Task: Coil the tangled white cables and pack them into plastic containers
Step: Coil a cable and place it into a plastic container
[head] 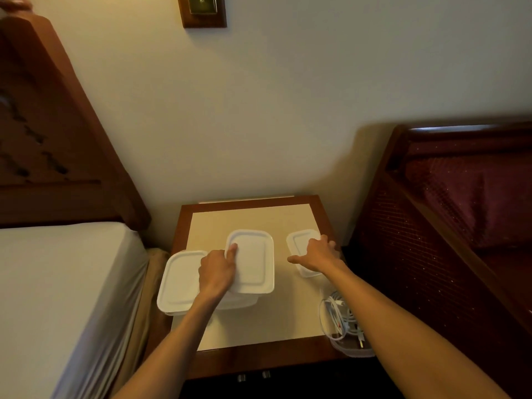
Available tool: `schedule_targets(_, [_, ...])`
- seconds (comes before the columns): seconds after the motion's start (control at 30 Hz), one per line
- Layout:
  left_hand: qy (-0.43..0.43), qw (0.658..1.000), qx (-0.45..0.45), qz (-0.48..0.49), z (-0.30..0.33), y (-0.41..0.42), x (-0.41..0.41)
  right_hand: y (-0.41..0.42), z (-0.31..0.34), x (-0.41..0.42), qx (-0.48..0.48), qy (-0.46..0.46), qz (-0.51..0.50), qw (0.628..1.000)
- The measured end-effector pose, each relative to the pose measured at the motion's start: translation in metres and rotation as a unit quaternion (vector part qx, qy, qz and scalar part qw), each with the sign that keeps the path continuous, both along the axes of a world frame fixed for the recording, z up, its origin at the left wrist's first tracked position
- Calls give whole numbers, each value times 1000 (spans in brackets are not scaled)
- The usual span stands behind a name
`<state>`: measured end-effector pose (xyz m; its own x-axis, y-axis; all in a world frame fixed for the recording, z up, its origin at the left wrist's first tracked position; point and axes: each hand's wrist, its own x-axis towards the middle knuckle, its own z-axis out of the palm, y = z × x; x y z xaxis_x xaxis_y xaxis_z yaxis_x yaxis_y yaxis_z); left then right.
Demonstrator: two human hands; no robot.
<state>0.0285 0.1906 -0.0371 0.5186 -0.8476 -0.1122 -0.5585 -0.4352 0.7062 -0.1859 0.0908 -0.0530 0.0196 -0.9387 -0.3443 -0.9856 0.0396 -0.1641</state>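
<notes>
Three white lidded plastic containers stand on the bedside table (pixel 207 226). My left hand (pixel 217 270) rests on the left edge of the middle container's lid (pixel 253 262), with its index finger pressing on the lid. The left container (pixel 178 280) lies partly under that hand's wrist. My right hand (pixel 316 254) lies spread over the small right container (pixel 302 243). White cables (pixel 338 315) sit in an open clear container (pixel 354 351) at the table's front right corner, partly hidden by my right forearm.
A bed with a white sheet (pixel 57 283) and a wooden headboard (pixel 51 139) stands to the left. A dark red cushioned wooden bench (pixel 460 211) is on the right. The wall is right behind the table.
</notes>
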Motion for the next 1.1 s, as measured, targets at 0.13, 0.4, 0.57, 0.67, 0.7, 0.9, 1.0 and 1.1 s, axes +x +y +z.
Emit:
schedule_targets(0.13, [1, 999, -13, 35, -6, 4, 12, -2, -10, -1, 38, -2, -25, 999])
schedule_targets(0.4, [-53, 997, -9, 51, -4, 20, 20, -1, -18, -15, -28, -40, -41, 998])
schedule_targets(0.57, [-183, 977, -97, 53, 24, 23, 4, -1, 4, -26, -76, -237, -73, 966])
schedule_targets(0.67, [-108, 974, -198, 1, 49, 16, -26, 17, 40, -34, -14, -444, -67, 894])
schedule_targets(0.7, [-69, 975, -210, -23, 55, 13, -39, 29, 52, -37, 30, -512, -56, 857])
schedule_targets(0.9, [142, 970, -157, -122, 66, 7, -103, 92, 83, -70, 221, -722, -14, 655])
schedule_targets(1.0, [162, 966, -144, -142, 50, 14, -115, 109, 78, -87, 221, -729, -36, 646])
schedule_targets(1.1, [267, 955, -87, -95, 36, 22, -120, 121, 69, -95, 71, -667, -96, 735])
